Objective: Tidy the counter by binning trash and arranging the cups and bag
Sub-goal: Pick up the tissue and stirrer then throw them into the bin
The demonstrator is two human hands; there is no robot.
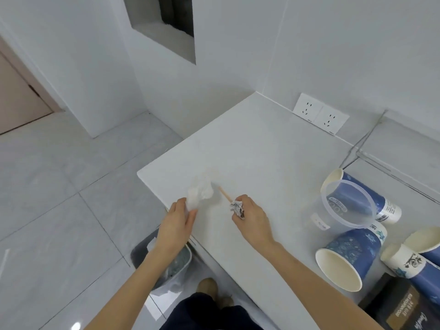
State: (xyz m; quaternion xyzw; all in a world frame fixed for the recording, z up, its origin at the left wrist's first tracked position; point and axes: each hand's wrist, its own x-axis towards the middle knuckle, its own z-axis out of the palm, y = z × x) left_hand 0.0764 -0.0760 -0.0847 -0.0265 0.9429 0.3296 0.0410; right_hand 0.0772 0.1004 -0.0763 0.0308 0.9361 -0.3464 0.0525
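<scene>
My left hand (179, 219) pinches a crumpled white tissue (200, 192) at the counter's near-left edge. My right hand (252, 219) is closed on a crumpled printed wrapper (238, 209) and the near end of a thin wooden stick (225, 194) that points away over the white counter (262, 144). On the right, blue paper cups lie on their sides: one at the back (378, 201), one in front (345, 260), with others at the right edge (419, 263). A clear plastic cup (342, 208) stands among them. A dark bag (400, 308) lies at the bottom right.
A grey bin (166, 265) with a plastic liner stands on the tiled floor below the counter's left edge, partly hidden by my left forearm. A double wall socket (320, 113) is set behind the counter. My foot shows beside the bin.
</scene>
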